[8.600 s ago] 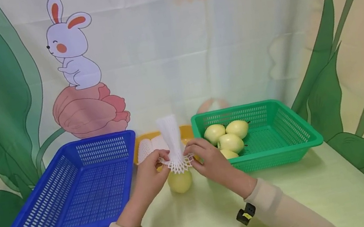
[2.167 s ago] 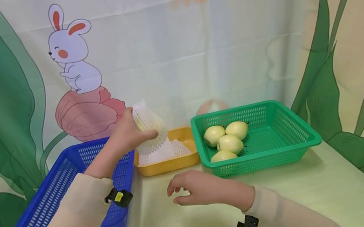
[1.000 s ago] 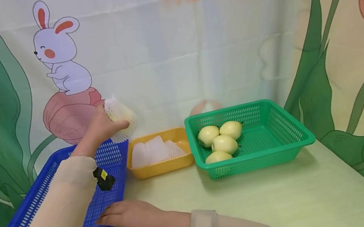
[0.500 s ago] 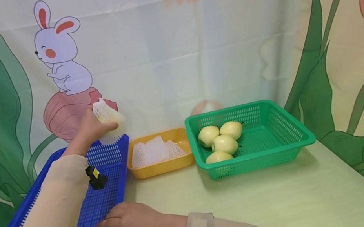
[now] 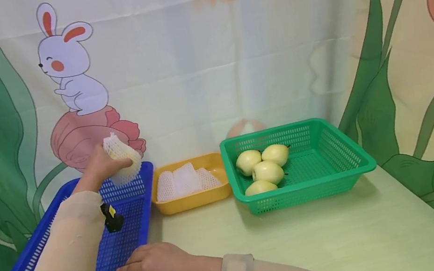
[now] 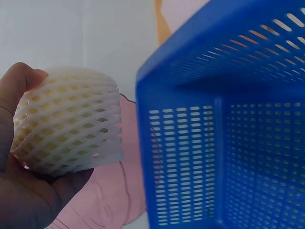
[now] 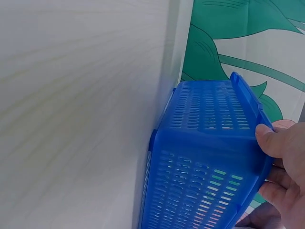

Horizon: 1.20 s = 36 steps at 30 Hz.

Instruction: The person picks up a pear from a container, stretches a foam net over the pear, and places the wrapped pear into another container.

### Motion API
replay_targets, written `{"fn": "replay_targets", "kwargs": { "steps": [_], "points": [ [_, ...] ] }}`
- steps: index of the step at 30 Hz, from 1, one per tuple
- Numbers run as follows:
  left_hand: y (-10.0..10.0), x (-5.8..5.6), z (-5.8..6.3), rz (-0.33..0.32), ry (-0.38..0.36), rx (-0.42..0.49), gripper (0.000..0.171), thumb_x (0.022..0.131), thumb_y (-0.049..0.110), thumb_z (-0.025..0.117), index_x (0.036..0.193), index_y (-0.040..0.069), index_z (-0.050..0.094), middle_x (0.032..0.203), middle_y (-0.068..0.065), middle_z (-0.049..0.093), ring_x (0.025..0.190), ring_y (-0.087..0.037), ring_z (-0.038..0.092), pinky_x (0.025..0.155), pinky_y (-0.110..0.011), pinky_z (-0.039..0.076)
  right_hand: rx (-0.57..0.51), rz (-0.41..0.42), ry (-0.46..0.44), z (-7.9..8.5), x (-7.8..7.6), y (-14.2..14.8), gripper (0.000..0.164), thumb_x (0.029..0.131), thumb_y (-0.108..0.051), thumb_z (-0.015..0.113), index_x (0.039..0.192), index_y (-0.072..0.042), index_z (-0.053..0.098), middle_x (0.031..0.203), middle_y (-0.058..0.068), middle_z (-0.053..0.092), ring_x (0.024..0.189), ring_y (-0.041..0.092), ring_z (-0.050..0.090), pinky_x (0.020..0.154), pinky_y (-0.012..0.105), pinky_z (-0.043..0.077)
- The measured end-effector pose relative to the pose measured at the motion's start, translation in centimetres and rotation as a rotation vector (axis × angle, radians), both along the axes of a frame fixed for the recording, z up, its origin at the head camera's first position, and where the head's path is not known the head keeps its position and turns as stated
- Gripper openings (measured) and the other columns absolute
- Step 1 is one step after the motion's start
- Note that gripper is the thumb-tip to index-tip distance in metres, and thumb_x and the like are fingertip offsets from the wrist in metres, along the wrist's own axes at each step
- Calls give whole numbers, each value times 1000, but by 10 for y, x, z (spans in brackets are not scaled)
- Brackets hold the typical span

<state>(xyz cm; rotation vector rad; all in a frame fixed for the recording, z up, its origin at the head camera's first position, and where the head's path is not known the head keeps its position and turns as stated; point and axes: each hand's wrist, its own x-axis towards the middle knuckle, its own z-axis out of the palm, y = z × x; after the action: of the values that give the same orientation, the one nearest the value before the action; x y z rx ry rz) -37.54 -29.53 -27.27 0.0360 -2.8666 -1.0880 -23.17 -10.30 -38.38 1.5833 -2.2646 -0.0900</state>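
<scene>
My left hand [image 5: 101,165] grips a pale yellow pear wrapped in a white foam net [image 5: 123,160], above the far end of the blue basket [image 5: 150,212]. In the left wrist view the thumb and fingers curl round the foam net [image 6: 71,124], and yellow skin shows through its mesh. At the basket's near right corner, my right hand [image 5: 162,265] holds the rim. The right wrist view shows the thumb of that hand [image 7: 286,162] on the outside of the rim, with fingers over the other side. Inside the basket, the visible floor is bare blue mesh.
A yellow tray [image 5: 193,201] with several flat white foam nets [image 5: 186,180] stands right of the blue basket. Further right is a green basket [image 5: 315,188] with several bare pears [image 5: 267,173] on its left side. A printed curtain [image 5: 176,66] hangs behind the table [image 5: 322,237].
Earlier, both hands stretched a foam net over a pear on the table. Since then the left hand has carried the netted pear left, then lowered slightly; the right hand has moved to the basket rim.
</scene>
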Motion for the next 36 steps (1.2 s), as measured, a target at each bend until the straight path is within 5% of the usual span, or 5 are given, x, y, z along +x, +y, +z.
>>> {"fn": "replay_targets", "kwargs": {
  "steps": [11, 36],
  "points": [
    [-18, -10, -33, -7, -12, -8, 97, 89, 23, 74, 154, -14, 12, 145, -41, 37, 126, -54, 46, 113, -69, 39, 9, -5, -48, 3, 0, 3, 36, 105, -33, 55, 140, -30, 64, 131, -21, 70, 124, -5, 61, 107, 6, 42],
    [-31, -11, -93, 15, -214, -9, 101, 86, 21, 75, 153, -16, 9, 148, -43, 33, 131, -58, 42, 114, -73, 34, 5, 8, -88, 5, -2, 2, 36, 103, -32, 60, 138, -29, 65, 129, -20, 71, 121, -5, 63, 102, 3, 43]
  ]
}}
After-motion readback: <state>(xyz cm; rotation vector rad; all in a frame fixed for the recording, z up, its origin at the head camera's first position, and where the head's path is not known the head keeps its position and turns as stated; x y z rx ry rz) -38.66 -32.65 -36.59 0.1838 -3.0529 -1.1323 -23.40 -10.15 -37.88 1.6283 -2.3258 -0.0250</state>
